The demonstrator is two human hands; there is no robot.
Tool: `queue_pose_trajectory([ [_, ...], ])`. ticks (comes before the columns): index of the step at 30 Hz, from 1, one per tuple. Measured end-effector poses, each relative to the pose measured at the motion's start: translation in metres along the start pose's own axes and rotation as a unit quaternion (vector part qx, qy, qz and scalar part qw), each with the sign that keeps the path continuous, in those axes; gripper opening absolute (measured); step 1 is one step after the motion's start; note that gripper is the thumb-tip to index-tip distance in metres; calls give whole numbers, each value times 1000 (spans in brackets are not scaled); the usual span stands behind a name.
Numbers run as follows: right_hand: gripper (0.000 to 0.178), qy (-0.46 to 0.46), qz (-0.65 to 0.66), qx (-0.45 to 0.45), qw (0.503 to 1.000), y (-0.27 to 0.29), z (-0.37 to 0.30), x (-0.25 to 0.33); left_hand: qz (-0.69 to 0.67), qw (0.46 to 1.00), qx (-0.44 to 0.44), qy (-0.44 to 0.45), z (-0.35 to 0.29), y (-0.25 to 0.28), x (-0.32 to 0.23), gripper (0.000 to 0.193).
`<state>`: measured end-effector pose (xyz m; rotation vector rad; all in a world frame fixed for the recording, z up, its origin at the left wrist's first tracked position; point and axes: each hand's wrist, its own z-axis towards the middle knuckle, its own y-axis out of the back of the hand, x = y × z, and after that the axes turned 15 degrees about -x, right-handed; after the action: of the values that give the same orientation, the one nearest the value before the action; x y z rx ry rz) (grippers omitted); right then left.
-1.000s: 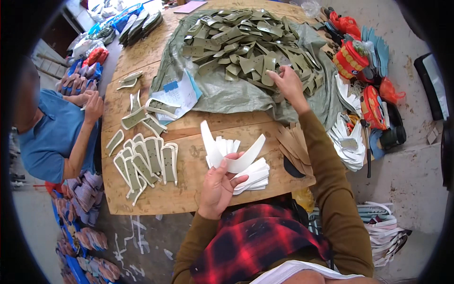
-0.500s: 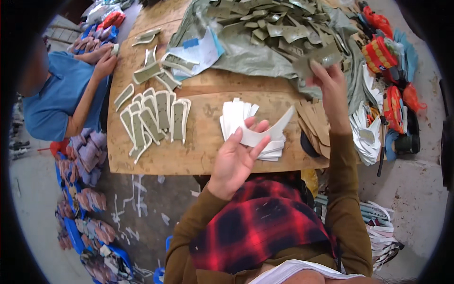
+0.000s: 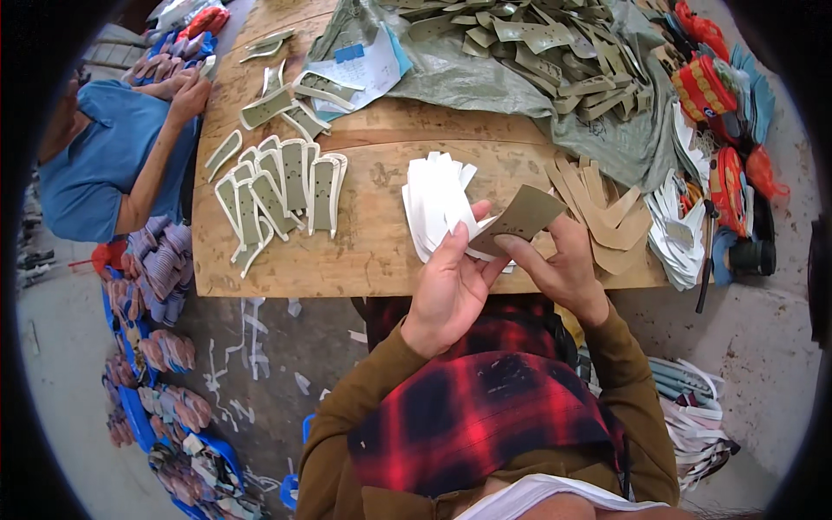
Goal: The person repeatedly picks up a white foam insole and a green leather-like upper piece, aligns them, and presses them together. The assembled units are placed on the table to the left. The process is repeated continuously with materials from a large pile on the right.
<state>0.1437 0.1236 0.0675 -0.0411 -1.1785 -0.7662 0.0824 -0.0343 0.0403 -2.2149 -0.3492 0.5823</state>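
My left hand [image 3: 445, 299] grips a curved white piece, now mostly covered by an olive piece [image 3: 524, 214]. Thumb and fingers of my right hand [image 3: 565, 270] pinch that olive piece, a flat curved strip with small holes, and hold it against the white one. Just behind my left hand lies a stack of white strips [image 3: 433, 201]. To its left rest several olive pieces with white borders [image 3: 295, 173] in an overlapping row. A large heap of olive pieces [image 3: 537, 39] covers the far side of the table.
Under the heap spreads a grey-green sheet [image 3: 485, 94], with a paper [image 3: 373, 74] beside it. Tan curved pieces [image 3: 620, 234] lie on the wooden table [image 3: 364, 269] at right. A person in a blue shirt [image 3: 130, 156] works at left. Bundles [image 3: 165, 351] sit on the floor.
My right hand has come from the far heap down to my left hand, bringing the olive piece onto the white piece. The view has shifted slightly.
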Motion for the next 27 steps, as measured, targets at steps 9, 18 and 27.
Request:
queue_pose_trajectory([
  [9,34,33,-18,-24,999,-4,0,1,1,1000,-13,-7,-1,-3,-2,41],
  [18,34,57,-57,-17,997,-1,-9,-8,23,998,56,-6,-2,0,-17,44],
  [27,27,271,-133,-47,952,4,-19,0,570,704,-20,-424,-11,-20,-51,11],
])
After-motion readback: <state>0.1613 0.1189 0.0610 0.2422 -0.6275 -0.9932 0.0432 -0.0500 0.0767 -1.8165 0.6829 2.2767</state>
